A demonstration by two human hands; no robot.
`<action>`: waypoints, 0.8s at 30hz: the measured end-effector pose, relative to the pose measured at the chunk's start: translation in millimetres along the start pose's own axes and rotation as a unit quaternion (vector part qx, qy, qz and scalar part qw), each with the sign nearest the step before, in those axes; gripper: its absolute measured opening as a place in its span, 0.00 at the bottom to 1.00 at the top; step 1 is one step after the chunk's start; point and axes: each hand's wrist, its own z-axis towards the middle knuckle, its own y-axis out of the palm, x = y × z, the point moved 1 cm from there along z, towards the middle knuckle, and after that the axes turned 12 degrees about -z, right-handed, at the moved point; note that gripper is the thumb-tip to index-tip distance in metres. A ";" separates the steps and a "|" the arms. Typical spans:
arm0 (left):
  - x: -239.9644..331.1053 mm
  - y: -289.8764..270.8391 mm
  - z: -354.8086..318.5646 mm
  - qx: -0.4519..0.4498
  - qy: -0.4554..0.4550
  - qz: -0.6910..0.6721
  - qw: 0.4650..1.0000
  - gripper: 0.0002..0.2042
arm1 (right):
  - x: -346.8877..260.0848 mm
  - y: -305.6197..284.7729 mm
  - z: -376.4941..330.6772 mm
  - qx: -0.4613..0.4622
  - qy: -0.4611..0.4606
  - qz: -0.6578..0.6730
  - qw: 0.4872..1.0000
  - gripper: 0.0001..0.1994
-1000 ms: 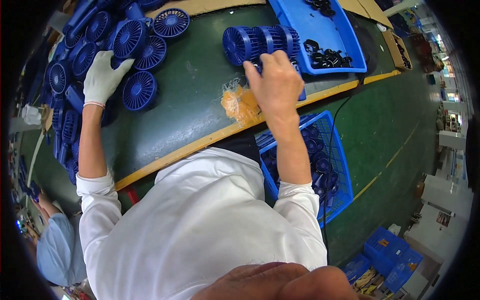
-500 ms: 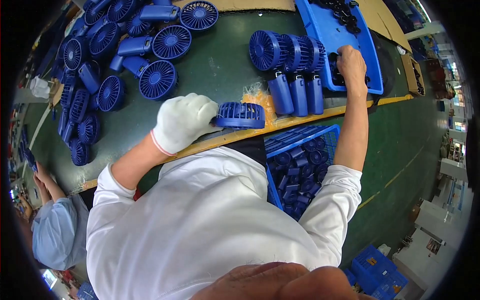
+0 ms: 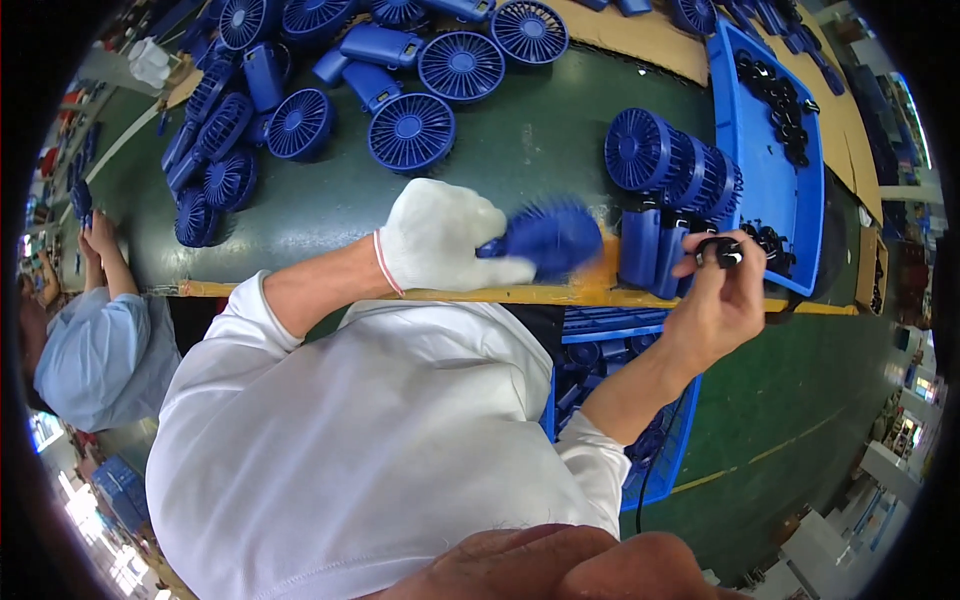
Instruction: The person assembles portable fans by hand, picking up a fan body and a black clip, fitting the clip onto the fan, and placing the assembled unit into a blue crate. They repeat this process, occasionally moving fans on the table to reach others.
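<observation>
My left hand [image 3: 440,240], in a white glove, is closed on a blue handheld fan [image 3: 556,238] above the table's front edge. The fan is smeared by motion, its round head toward the right. My bare right hand [image 3: 722,310] pinches a small glossy black piece [image 3: 722,252] between thumb and fingers; its exact kind I cannot make out. Just beyond that hand, a row of blue fans [image 3: 640,150] rests with handles toward me, partly hidden by my fingers. Behind them is a blue tray [image 3: 785,185] with clusters of similar black pieces [image 3: 770,95].
Many blue fans [image 3: 412,130] lie heaped on the green table [image 3: 530,120] at the far left. Below the table edge, a blue crate [image 3: 685,440] holds more blue parts. Cardboard [image 3: 640,40] lies at the back. Another person in light blue [image 3: 100,350] works at the left.
My right hand has come out of the tray toward me, holding a black piece. My left hand has turned the fan. The whole view has shifted, so the table things appear farther right.
</observation>
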 end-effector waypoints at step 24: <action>-21.8 11.4 -2.8 0.138 -0.165 -0.502 0.838 0.26 | -3.2 118.4 -69.8 -0.083 -0.460 -0.226 0.854 0.13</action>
